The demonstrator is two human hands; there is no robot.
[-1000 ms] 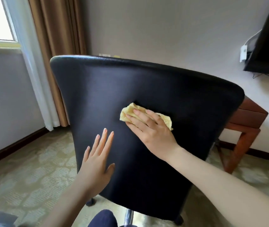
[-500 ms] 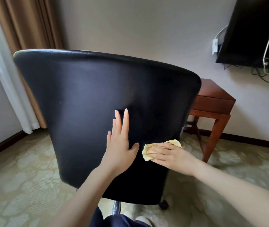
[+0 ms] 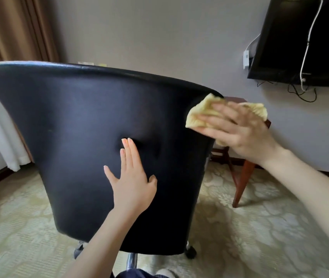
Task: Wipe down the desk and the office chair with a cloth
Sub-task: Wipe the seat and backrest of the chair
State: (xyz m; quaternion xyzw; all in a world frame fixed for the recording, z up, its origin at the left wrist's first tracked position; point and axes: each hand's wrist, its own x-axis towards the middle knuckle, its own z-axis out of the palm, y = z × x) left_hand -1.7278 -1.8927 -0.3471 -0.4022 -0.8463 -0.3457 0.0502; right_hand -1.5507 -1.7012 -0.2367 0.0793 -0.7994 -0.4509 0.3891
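Left hand (image 3: 131, 185) lies flat and open on the chair (image 3: 69, 127) back, right hand (image 3: 238, 129) presses the cloth (image 3: 199, 113) with straight fingers at its right edge; chair wiping seems midway, desk (image 3: 242, 177) progress unclear.

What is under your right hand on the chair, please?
A yellow cloth, pressed against the upper corner of the chair. The right hand covers the cloth's middle, which cannot be seen.
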